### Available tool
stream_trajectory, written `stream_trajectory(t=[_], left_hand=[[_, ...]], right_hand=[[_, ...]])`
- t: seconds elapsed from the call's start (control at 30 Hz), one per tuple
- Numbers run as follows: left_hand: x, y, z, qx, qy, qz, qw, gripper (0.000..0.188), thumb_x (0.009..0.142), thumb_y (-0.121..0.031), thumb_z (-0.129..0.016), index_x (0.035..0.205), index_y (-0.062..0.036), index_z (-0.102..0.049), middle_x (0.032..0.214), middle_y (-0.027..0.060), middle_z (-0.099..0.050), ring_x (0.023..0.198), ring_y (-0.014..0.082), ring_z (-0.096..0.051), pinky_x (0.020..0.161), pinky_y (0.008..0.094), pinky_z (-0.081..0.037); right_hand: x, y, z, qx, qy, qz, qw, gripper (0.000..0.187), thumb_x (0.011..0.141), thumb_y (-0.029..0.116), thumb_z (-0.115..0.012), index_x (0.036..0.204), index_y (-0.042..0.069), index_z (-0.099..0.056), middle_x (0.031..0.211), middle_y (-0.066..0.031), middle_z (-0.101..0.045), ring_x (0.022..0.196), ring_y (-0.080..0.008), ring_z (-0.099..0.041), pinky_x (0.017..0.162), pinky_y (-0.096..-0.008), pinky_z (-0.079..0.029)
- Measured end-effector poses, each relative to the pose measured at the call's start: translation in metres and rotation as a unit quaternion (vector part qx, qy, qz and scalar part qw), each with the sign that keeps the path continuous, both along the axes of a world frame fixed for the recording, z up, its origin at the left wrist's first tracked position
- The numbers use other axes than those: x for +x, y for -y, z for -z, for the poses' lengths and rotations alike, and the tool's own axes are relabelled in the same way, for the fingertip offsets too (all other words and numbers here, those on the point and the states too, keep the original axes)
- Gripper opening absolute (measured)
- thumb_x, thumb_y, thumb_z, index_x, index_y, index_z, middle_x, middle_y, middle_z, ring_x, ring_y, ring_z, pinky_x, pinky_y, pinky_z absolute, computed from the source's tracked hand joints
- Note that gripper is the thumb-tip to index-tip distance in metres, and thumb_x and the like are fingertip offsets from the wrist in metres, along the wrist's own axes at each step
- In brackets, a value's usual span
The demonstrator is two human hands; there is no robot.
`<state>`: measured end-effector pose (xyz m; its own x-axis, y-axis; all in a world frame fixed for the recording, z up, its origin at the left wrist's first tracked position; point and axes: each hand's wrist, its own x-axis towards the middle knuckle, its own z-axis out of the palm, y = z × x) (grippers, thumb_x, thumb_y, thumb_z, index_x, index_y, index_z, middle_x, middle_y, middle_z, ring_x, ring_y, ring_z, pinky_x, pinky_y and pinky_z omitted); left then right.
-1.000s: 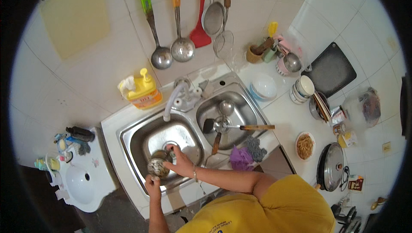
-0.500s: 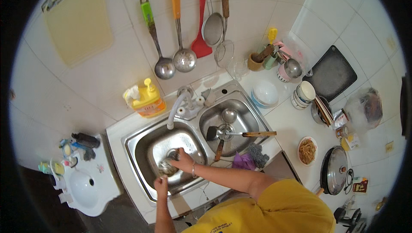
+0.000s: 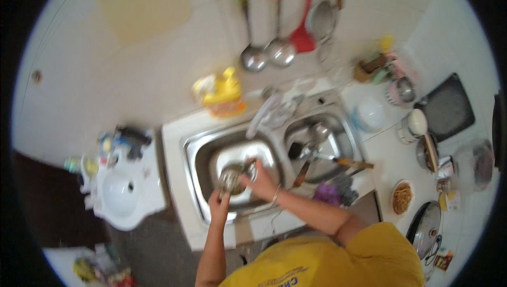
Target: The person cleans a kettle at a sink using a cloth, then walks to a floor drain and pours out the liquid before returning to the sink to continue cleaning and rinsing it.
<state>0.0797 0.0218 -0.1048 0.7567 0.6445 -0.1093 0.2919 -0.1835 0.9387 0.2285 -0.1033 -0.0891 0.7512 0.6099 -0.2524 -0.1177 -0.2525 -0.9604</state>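
Observation:
Over the left basin of the steel sink (image 3: 208, 218), both my hands are on a round, shiny, grey-brown thing (image 3: 231, 180); blur hides its exact kind. My left hand (image 3: 219, 206) pinches its near edge, fingers closed. Coming from the right, my right hand (image 3: 260, 180) curls its fingers at the other side, with a bracelet on the wrist. A pale faucet (image 3: 262, 115) reaches over the basin from behind. In the right basin lie a dark spatula (image 3: 302, 173) and a ladle (image 3: 319, 131), and a wooden handle (image 3: 355, 164) rests across the rim.
Purple cloth (image 3: 327, 194) and a grey scrubber (image 3: 346, 189) sit at the sink's near right edge. Behind stands a yellow soap bottle (image 3: 224, 89). Bowls (image 3: 371, 113), a plate of food (image 3: 402, 198) and a lidded pan (image 3: 426, 230) occupy the right counter. A washbasin (image 3: 120, 200) is at left.
The view has shifted, so the scene sits further right. My hands have raised the round thing from near the drain, and it shows more clearly between them.

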Motion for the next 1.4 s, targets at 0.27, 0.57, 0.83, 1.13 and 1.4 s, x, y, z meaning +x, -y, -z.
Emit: stream_trajectory(t=[0.27,0.57,0.83,1.13,1.4], left_hand=[[-0.014,0.013,0.031,0.044,-0.014,-0.043,0.998,0.033,0.074,-0.026,-0.061,0.061,0.001,-0.048,0.053,0.0035,-0.044,0.055,0.0093,-0.04,0.049,0.0303,-0.034],[-0.014,0.019,0.041,0.017,-0.03,-0.069,0.997,0.038,0.074,-0.032,-0.063,0.063,0.0027,-0.052,0.053,0.0041,-0.046,0.053,0.0097,-0.039,0.048,0.0279,-0.033],[-0.011,0.015,0.048,-0.034,-0.198,-0.05,0.978,0.04,0.075,-0.034,-0.06,0.064,0.0027,-0.049,0.053,0.0052,-0.043,0.052,0.011,-0.036,0.048,0.0309,-0.032],[0.009,0.003,0.023,0.018,-0.168,-0.012,0.986,0.042,0.077,-0.036,-0.059,0.062,0.0023,-0.047,0.053,0.0033,-0.038,0.053,0.0109,-0.034,0.048,0.0297,-0.03],[0.013,-0.001,0.024,-0.098,-0.083,-0.031,0.991,0.041,0.077,-0.036,-0.06,0.061,-0.0001,-0.049,0.057,-0.0021,-0.042,0.053,0.0075,-0.035,0.045,0.0259,-0.028]], right_hand=[[-0.006,0.003,0.029,0.018,0.09,-0.016,0.996,0.057,0.069,0.025,-0.067,0.11,0.002,-0.034,0.106,-0.0124,-0.045,0.096,-0.0188,-0.045,0.084,-0.0316,-0.037],[0.008,-0.007,0.058,-0.015,0.04,-0.04,0.998,0.05,0.07,0.023,-0.066,0.103,0.002,-0.035,0.099,-0.0117,-0.044,0.095,-0.0179,-0.043,0.084,-0.0305,-0.036],[0.006,-0.004,0.077,-0.05,0.005,-0.041,0.998,0.06,0.066,0.031,-0.069,0.104,0.0,-0.035,0.1,-0.0148,-0.047,0.095,-0.0243,-0.048,0.083,-0.0346,-0.039],[0.028,-0.016,0.092,-0.075,-0.045,-0.038,0.995,0.051,0.07,0.021,-0.067,0.107,0.004,-0.037,0.105,-0.0154,-0.049,0.096,-0.0242,-0.049,0.085,-0.0344,-0.038],[0.033,-0.014,0.072,0.019,0.034,-0.047,0.998,0.063,0.066,0.033,-0.07,0.105,-0.003,-0.036,0.102,-0.0188,-0.049,0.098,-0.0245,-0.048,0.084,-0.0328,-0.039]])
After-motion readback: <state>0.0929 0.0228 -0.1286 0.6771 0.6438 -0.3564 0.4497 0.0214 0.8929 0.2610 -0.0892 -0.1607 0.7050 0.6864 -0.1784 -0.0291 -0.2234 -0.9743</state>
